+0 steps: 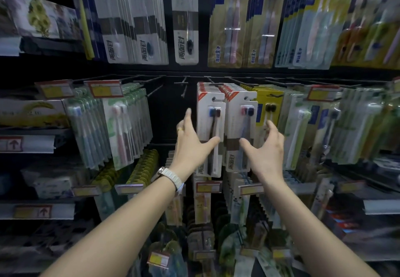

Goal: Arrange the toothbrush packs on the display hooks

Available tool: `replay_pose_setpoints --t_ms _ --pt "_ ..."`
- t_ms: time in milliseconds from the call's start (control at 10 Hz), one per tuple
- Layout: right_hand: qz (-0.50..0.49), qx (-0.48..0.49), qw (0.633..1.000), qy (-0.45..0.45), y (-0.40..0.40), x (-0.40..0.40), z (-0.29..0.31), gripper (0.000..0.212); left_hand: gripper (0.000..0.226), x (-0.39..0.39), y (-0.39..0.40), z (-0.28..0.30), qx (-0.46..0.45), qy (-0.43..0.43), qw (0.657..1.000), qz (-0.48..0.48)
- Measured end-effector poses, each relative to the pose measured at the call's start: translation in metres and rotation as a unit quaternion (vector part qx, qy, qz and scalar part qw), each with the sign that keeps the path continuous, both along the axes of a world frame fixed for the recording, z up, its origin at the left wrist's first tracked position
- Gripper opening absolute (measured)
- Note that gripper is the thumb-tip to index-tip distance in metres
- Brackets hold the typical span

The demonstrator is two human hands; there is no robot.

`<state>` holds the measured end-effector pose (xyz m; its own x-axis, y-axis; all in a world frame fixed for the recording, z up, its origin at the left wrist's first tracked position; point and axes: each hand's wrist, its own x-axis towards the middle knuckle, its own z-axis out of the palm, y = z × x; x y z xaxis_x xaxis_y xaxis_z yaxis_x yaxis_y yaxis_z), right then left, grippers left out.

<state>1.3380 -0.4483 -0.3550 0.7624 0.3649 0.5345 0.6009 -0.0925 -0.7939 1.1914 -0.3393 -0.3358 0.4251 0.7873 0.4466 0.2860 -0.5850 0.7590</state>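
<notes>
Two rows of white toothbrush packs with red corners hang on hooks in the middle of the display, the left row [211,125] and the right row [242,125]. My left hand [190,144] is spread open, thumb across the front of the left row, fingers along its left side. My right hand [265,149] is also open, thumb touching the lower front of the right row, fingers by its right edge against yellow packs [269,101]. Neither hand grips a pack. Bare black hooks [184,84] stick out just left of the white rows.
Green and blue packs [108,129] hang at the left, pale packs [303,129] at the right. More packs fill the row above [186,21] and the rows below [203,203]. Price tags [105,88] cap the hook ends. Shelves with boxes [32,112] are at the far left.
</notes>
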Motion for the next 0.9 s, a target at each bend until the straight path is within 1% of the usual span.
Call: replay_pose_setpoints --t_ms 100,200,300,400,500,600,700,800,900 --pt "0.046 -0.044 0.996 0.055 0.006 0.01 -0.01 0.105 0.121 0.008 -0.005 -0.009 -0.07 -0.012 0.997 0.005" --pt "0.068 -0.043 0.994 0.073 0.019 0.013 -0.017 0.115 0.123 0.023 -0.007 -0.019 -0.099 -0.049 0.994 0.02" --pt "0.082 -0.046 0.993 0.07 0.033 0.014 -0.023 0.115 0.117 0.036 -0.006 -0.03 -0.098 -0.089 0.991 0.029" --pt "0.093 -0.026 0.994 0.058 0.042 0.017 -0.029 0.108 0.108 0.047 -0.005 -0.038 -0.086 -0.118 0.989 0.035" --pt "0.107 -0.02 0.992 0.07 0.046 0.022 -0.032 0.099 0.103 0.054 -0.003 -0.041 -0.091 -0.128 0.987 0.042" --pt "0.117 -0.019 0.989 0.085 0.046 0.027 -0.036 0.085 0.101 0.056 -0.002 -0.042 -0.086 -0.13 0.987 0.048" --pt "0.136 -0.018 0.986 0.09 0.042 0.031 -0.036 0.066 0.101 0.054 -0.003 -0.039 -0.086 -0.126 0.987 0.048" --pt "0.15 -0.038 0.983 0.099 0.035 0.032 -0.034 0.066 0.104 0.05 -0.005 -0.036 -0.091 -0.118 0.987 0.053" --pt "0.159 -0.059 0.981 0.099 0.026 0.024 -0.028 0.094 0.113 0.04 -0.013 -0.032 -0.104 -0.101 0.988 0.051"
